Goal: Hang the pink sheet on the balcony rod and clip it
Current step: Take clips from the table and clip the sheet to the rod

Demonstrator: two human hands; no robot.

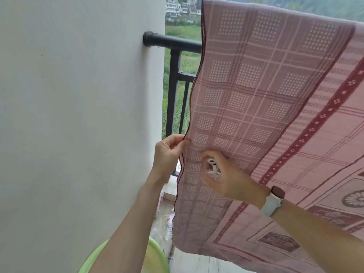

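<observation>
The pink patterned sheet (pixel 256 107) hangs draped over a support along its top, which the cloth hides. It falls down in front of the black balcony railing (pixel 173 43). My left hand (pixel 169 152) pinches the sheet's dark left hem between thumb and fingers. Just to the right, my right hand (pixel 226 176) holds a white clip (pixel 212 167) in curled fingers, close against the cloth. A white watch sits on that wrist.
A white wall (pixel 78 115) fills the left side, with the railing's end fixed into it. A light green basin (pixel 155 257) sits low near my left forearm. Plastic bottles (pixel 167 227) lie on the floor by the railing.
</observation>
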